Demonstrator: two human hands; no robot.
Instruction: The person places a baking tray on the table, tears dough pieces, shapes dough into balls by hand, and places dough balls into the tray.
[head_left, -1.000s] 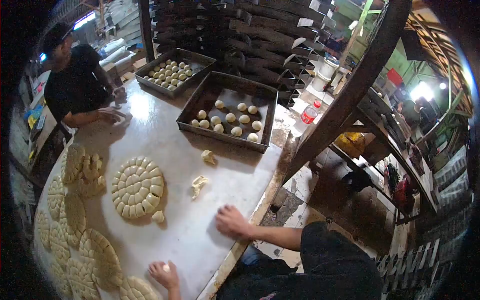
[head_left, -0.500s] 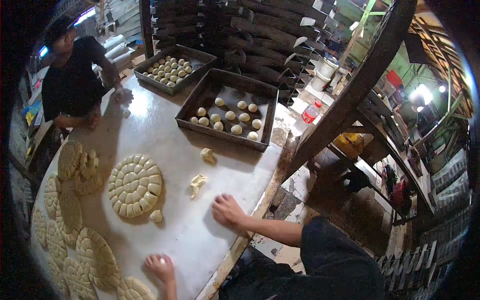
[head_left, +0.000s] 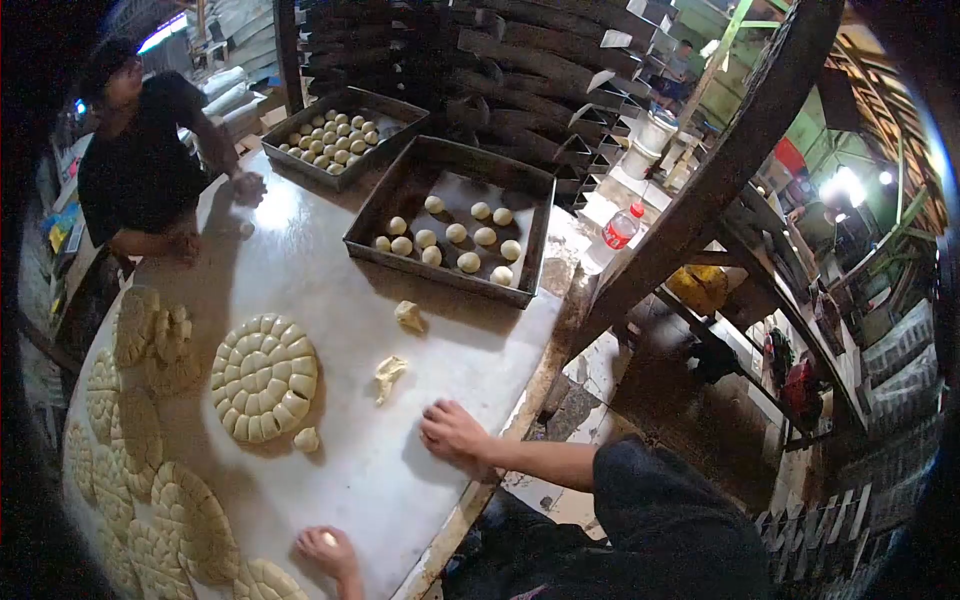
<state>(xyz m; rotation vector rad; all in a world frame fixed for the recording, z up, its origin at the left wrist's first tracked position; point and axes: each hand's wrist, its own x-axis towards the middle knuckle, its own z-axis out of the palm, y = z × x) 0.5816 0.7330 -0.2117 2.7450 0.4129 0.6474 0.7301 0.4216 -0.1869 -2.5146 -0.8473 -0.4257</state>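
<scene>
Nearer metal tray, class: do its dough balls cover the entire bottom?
No, bare dark bottom shows between and around the dough balls in the nearer metal tray.

Smooth white tabletop (head_left: 385,480) leaves a lane between the bare left hand (head_left: 328,555) and bare right hand (head_left: 455,433); beyond, crumpled pale dough scraps (head_left: 388,378), a round scored cream dough disc (head_left: 265,378) and a deep dark metal tray (head_left: 440,278) stand in the way.
</scene>
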